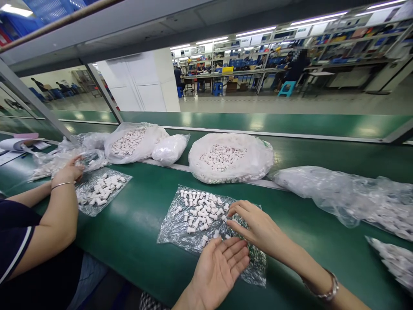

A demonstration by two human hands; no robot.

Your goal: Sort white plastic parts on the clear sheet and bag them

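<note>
My left hand (222,269) is turned palm up, its fingers stretched out and nothing lying on the palm. Just beyond it, my right hand (253,226) reaches in from the right with its fingers curved and apart. Its fingertips are at the right side of a spread of small white plastic fittings (203,211), very near or touching some of them. These short tube-like pieces lie loose on a clear plastic bag (171,226) laid flat on the green work surface (138,224). My hands hide part of the bag's right side.
Behind the spread stands an open bag of white pieces (222,157). Another open bag (129,142) and a small closed bag (171,148) are farther left. Long filled bags (348,193) lie right. A co-worker's arm (61,202) reaches over another bag at left.
</note>
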